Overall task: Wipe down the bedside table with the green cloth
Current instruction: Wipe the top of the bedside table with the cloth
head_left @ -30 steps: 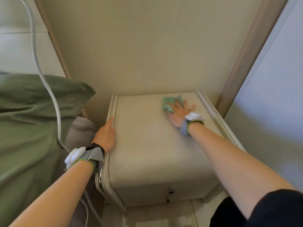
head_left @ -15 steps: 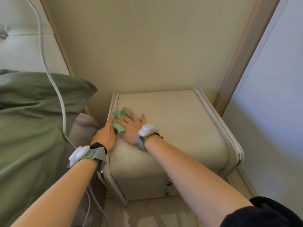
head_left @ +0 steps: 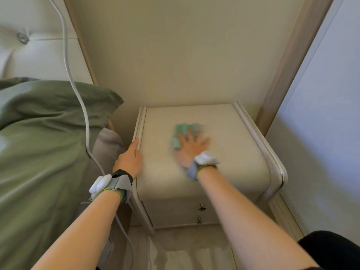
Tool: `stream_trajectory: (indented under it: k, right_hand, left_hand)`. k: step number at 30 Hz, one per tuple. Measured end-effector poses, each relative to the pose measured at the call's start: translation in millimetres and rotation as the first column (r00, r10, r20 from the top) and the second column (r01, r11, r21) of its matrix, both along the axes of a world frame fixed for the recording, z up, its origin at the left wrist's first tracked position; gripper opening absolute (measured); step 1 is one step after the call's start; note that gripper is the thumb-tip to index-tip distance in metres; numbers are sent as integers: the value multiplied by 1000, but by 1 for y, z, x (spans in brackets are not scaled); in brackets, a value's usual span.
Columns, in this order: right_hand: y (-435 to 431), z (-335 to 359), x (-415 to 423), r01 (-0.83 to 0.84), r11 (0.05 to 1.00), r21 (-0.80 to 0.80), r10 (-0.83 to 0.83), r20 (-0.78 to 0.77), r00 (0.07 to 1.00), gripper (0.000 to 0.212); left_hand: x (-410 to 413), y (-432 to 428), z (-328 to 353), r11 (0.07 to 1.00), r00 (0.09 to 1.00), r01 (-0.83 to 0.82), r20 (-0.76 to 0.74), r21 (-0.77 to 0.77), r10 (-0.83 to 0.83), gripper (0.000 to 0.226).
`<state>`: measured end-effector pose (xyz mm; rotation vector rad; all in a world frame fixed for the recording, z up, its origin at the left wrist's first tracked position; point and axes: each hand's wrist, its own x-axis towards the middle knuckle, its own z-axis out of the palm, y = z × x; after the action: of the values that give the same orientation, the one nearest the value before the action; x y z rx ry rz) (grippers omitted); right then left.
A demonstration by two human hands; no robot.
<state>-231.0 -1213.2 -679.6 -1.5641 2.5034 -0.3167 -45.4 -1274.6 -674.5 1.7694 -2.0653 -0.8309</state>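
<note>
Since half a second ago, the right hand has swept the green cloth away from the left rim toward the middle of the worktop, while the left hand has stayed put.

At the left of the frame lies a green duvet (head_left: 39, 145), with a white cable (head_left: 78, 94) trailing down across it from the top of the frame. Just right of that, the left hand (head_left: 129, 159) rests against the left rim of the bedside table (head_left: 243, 156), its fingers (head_left: 135, 143) together and lying along the edge, holding nothing (a grey and white band sits on the wrist).

In the middle of the frame, the right hand (head_left: 191, 148) is pressed flat on the green cloth (head_left: 182, 133), fingers spread apart over it; both are blurred. The cloth lies on the worktop, peeking out beyond the fingertips and along the left side of the hand, near the centre and a little toward the back wall.

Lower down, two small metal knobs (head_left: 201, 207) show on the drawer fronts.
</note>
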Motion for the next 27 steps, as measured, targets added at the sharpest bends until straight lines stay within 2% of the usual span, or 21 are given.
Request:
stream_trajectory:
  k: [2, 3, 5, 6, 8, 10, 13, 14, 16, 18, 21, 23, 24, 26, 27]
  right_hand:
    - [-9, 0, 68, -275, 961, 11, 275, -56, 960, 63]
    - [-8, 0, 87, -358, 934, 18, 358, -80, 930, 62]
    - [-4, -2, 84, -431, 902, 20, 431, -80, 899, 60]
    - [0, -3, 65, -418, 908, 7, 417, -79, 905, 59]
    - [15, -5, 10, -264, 964, -25, 261, -69, 963, 57]
    - [43, -8, -53, -5, 1000, -16, 4, -82, 997, 57]
    - [90, -6, -109, 352, 936, -19, -348, -201, 916, 57]
    - [95, -7, -110, 420, 908, -18, -412, -236, 880, 60]
    - [89, -8, -88, 446, 895, 1, -426, -295, 855, 69]
    - [66, -13, -45, 330, 943, -35, -327, -265, 907, 72]
    - [31, -17, 40, -55, 980, -192, 11, -221, 975, 69]
    - [19, -13, 90, -331, 933, -145, 295, -221, 930, 65]
    - [17, -11, 103, -418, 902, -107, 391, -205, 897, 64]
    - [16, -10, 96, -514, 852, -102, 483, -224, 846, 61]
    - [15, -11, 82, -508, 854, -110, 467, -265, 844, 60]
  left_hand:
    - [5, 1, -3, 1000, 999, 31, -34, -3, -31, 49]
    - [8, 2, -4, 999, 996, 45, -76, -4, -45, 49]
    - [14, 6, -8, 999, 985, 44, -170, 4, -43, 47]
    - [16, 9, -9, 999, 979, 38, -200, 10, -35, 47]
    - [19, 16, -9, 999, 969, 34, -245, 25, -27, 47]
    - [20, 23, -9, 999, 956, 43, -292, 31, -32, 48]
    - [20, 25, -7, 999, 942, 15, -336, 39, -1, 47]
    - [20, 25, -7, 999, 938, 8, -347, 41, 7, 47]
    - [20, 25, -9, 1000, 933, 4, -359, 29, 6, 47]
    - [20, 25, -10, 1000, 937, 1, -351, 18, 5, 46]
    - [19, 21, -15, 1000, 940, 2, -341, 17, 4, 47]
    - [21, 18, -19, 1000, 926, 8, -377, 16, -2, 46]
    - [22, 17, -20, 1000, 908, 13, -419, 22, -3, 46]
    - [26, 16, -22, 998, 876, 39, -482, 40, -15, 45]
    - [28, 15, -22, 997, 874, 61, -485, 41, -33, 45]
